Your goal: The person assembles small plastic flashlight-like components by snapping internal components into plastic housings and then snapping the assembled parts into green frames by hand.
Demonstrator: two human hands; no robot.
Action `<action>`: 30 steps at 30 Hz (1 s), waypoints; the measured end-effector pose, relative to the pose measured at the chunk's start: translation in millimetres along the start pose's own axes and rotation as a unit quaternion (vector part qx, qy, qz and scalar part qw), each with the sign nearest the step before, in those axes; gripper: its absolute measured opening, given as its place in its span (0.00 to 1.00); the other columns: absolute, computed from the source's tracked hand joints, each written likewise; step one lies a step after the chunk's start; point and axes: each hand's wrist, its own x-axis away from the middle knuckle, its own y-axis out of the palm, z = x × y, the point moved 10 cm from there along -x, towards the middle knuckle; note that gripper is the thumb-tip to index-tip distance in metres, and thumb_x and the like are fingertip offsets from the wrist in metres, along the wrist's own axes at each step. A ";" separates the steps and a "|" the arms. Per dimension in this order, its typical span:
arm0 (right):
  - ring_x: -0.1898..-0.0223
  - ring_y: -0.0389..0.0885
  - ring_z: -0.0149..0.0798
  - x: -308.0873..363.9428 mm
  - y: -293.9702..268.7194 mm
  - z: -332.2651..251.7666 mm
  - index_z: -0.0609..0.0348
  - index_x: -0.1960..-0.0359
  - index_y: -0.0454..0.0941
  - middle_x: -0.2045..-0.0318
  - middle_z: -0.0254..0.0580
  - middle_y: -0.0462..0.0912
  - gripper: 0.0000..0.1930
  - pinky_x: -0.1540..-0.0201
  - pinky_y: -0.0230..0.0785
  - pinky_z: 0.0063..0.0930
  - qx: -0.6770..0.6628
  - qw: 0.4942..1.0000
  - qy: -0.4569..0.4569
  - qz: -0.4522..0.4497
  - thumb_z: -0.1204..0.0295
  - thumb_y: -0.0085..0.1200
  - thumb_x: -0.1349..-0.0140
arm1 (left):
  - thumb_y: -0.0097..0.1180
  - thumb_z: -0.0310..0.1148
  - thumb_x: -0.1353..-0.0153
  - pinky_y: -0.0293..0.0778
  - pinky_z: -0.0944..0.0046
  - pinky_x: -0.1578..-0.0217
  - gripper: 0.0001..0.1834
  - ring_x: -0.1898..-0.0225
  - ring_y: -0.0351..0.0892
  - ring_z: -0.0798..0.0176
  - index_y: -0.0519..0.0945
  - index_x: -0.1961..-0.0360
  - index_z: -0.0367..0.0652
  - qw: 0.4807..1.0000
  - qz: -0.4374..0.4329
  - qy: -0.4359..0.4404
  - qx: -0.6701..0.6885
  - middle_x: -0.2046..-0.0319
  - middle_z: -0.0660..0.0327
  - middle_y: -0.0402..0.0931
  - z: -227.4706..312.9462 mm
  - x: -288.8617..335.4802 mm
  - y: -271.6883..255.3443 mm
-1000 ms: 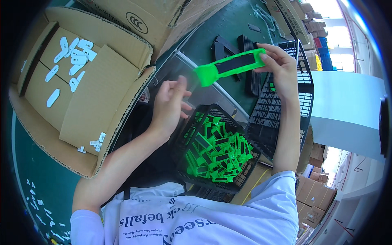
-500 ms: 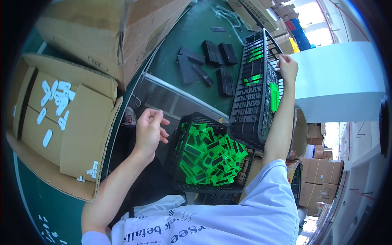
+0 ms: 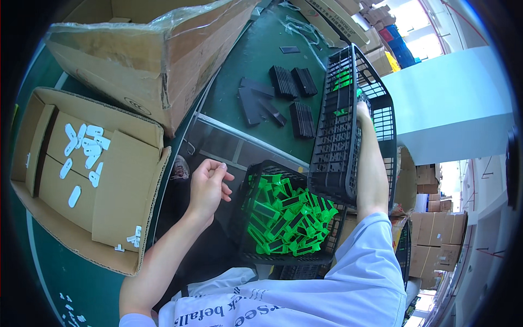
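My right hand (image 3: 363, 112) reaches into a tall black plastic basket (image 3: 333, 163). The basket's slatted wall and green pieces hide its fingers, so I cannot tell what they touch. Bright green plastic pieces (image 3: 342, 80) show through the basket's openings. Over the gap by the table edge, my left hand (image 3: 208, 188) hovers with its fingers curled in and the thumb against them; nothing shows in it. Just right of it, a lower black crate (image 3: 248, 229) holds a heap of green pieces with dark strips (image 3: 289, 215).
Dark flat strips and stacked black blocks (image 3: 283, 82) lie on the green table (image 3: 229, 103). On the left, an open cardboard tray (image 3: 117, 180) contains small white parts (image 3: 90, 141). A large carton (image 3: 125, 71) stands behind it. More cartons (image 3: 436, 231) are piled at right.
My right hand has moved from beside the tall basket's upper rim down into it. My left hand keeps its curled shape. The whole view has shifted slightly.
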 end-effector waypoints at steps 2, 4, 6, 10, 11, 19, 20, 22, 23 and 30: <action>0.78 0.84 0.39 39.0 -15.2 -30.5 0.68 0.70 0.82 0.75 0.46 0.83 0.12 0.78 0.77 0.33 0.018 0.999 0.029 0.023 0.68 0.60 0.46 | 0.49 0.35 0.29 0.74 0.72 0.81 0.07 0.80 0.75 0.74 0.73 0.62 0.43 1.000 0.010 0.000 -0.006 0.70 0.60 0.78 1.9 3.5 -4.5; 0.79 0.84 0.37 55.4 -57.0 -31.0 0.68 0.73 0.81 0.77 0.46 0.83 0.12 0.80 0.76 0.30 0.071 0.993 0.054 0.080 0.68 0.57 0.45 | 0.49 0.35 0.29 0.73 0.73 0.81 0.07 0.80 0.75 0.75 0.73 0.62 0.43 1.000 -0.011 -0.001 -0.011 0.71 0.61 0.78 2.5 4.0 6.6; 0.74 0.86 0.41 70.3 -92.4 -53.6 0.66 0.70 0.83 0.72 0.50 0.86 0.18 0.69 0.79 0.35 0.204 0.966 0.038 0.154 0.59 0.58 0.44 | 0.49 0.35 0.29 0.73 0.73 0.81 0.08 0.79 0.75 0.75 0.73 0.62 0.43 1.000 -0.015 -0.001 -0.010 0.71 0.61 0.78 0.8 2.6 7.5; 0.48 0.82 0.55 108.0 -137.9 -103.4 0.66 0.57 0.84 0.54 0.61 0.84 0.32 0.43 0.71 0.45 0.245 0.939 -0.022 0.241 0.44 0.52 0.42 | 0.49 0.36 0.29 0.72 0.74 0.81 0.08 0.79 0.75 0.75 0.74 0.63 0.44 1.000 -0.016 -0.002 -0.021 0.71 0.62 0.78 1.2 3.2 8.0; 0.48 0.82 0.55 114.5 -141.3 -113.2 0.66 0.57 0.84 0.54 0.61 0.84 0.32 0.43 0.71 0.45 0.244 0.939 -0.023 0.241 0.44 0.52 0.42 | 0.49 0.36 0.29 0.72 0.74 0.81 0.08 0.79 0.75 0.75 0.74 0.63 0.44 1.000 -0.015 -0.001 -0.021 0.71 0.62 0.78 1.4 3.2 8.9; 0.51 0.84 0.51 94.1 -125.3 -72.4 0.60 0.55 0.84 0.56 0.56 0.86 0.27 0.46 0.74 0.42 0.214 0.968 0.072 0.105 0.48 0.58 0.43 | 0.49 0.37 0.28 0.71 0.74 0.81 0.09 0.80 0.74 0.76 0.74 0.63 0.44 0.999 -0.013 -0.007 -0.029 0.71 0.62 0.78 -0.3 4.5 3.4; 0.54 0.85 0.51 87.8 -141.3 -78.6 0.60 0.58 0.85 0.60 0.56 0.86 0.26 0.49 0.75 0.41 0.240 0.956 0.002 0.166 0.48 0.58 0.44 | 0.49 0.37 0.28 0.71 0.74 0.81 0.09 0.80 0.74 0.76 0.74 0.63 0.44 0.999 -0.014 -0.006 -0.028 0.71 0.62 0.78 -0.5 3.9 6.1; 0.59 0.87 0.47 98.9 -153.6 -104.6 0.62 0.62 0.84 0.66 0.52 0.87 0.21 0.54 0.76 0.37 0.220 0.931 -0.130 0.261 0.54 0.60 0.44 | 0.49 0.37 0.29 0.70 0.74 0.81 0.09 0.80 0.74 0.75 0.74 0.63 0.44 0.999 -0.017 -0.008 -0.030 0.71 0.62 0.78 -2.1 3.4 8.1; 0.61 0.87 0.44 123.9 -152.9 -130.9 0.63 0.64 0.83 0.68 0.49 0.87 0.16 0.56 0.77 0.34 0.169 0.922 -0.193 0.291 0.60 0.60 0.43 | 0.50 0.37 0.29 0.71 0.75 0.81 0.09 0.79 0.74 0.75 0.74 0.62 0.43 0.999 -0.011 -0.003 -0.033 0.71 0.62 0.78 0.5 5.4 7.0; 0.66 0.83 0.41 352.1 -11.3 -294.8 0.66 0.70 0.78 0.70 0.41 0.81 0.07 0.63 0.74 0.34 -0.046 0.801 -0.569 -0.181 0.85 0.55 0.53 | 0.44 0.50 0.27 0.76 0.71 0.74 0.23 0.71 0.79 0.70 0.73 0.52 0.39 0.993 -0.088 0.059 0.052 0.63 0.55 0.79 16.3 10.7 26.3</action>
